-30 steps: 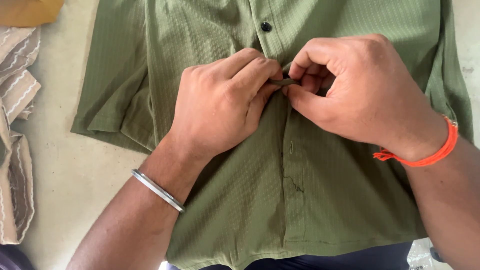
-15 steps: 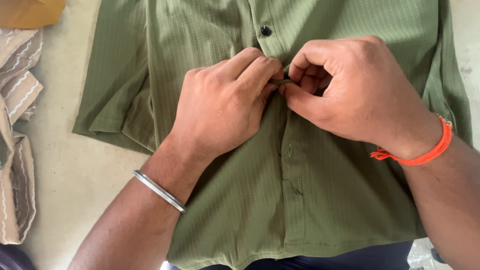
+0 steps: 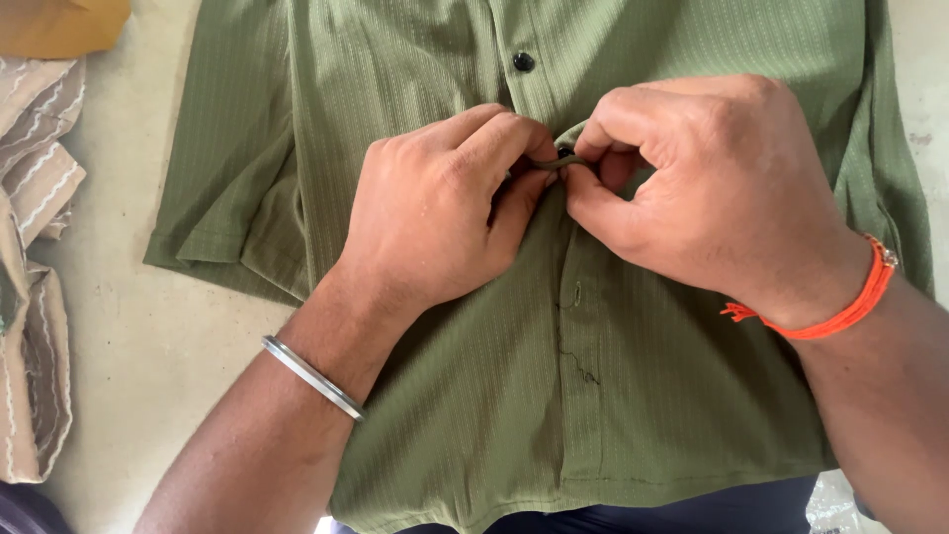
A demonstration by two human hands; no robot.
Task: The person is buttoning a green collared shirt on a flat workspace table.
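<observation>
Both hands, left hand (image 3: 440, 222) and right hand (image 3: 712, 188), pinch the green shirt (image 3: 474, 415) placket; its button is hidden by fingers.

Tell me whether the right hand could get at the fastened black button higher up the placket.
Probably yes: the black button lies uncovered on the green shirt just beyond the right hand, with nothing between. That hand's grip is pinching the placket, though.

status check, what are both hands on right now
Left hand and right hand both pinching the front strip of the green shirt at a button. One black button above already done. Nothing in the way.
</observation>
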